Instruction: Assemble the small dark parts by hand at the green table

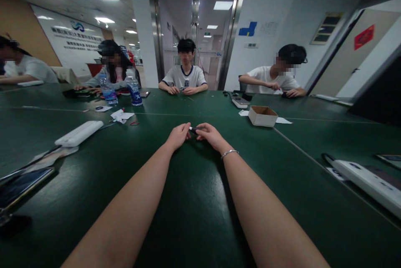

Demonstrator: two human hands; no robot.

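Observation:
Between my two hands, just above the green table (200, 201), is a small dark stick-shaped object (193, 130) with a silvery end. My left hand (179, 136) is closed, its thumb and fingertips pinched at the silvery end. From the other side, my right hand (210, 135) grips the dark end with its thumb and fingers, and a silver bracelet (229, 153) circles that wrist. Fingers hide part of the object, so its exact kind does not show.
A small open box (263, 116) stands ahead to the right. White power strips lie at left (79, 133) and right (369, 180), with a phone (23, 186) at far left. Two bottles (109, 90) (134, 92) stand farther back. Several people sit around the table.

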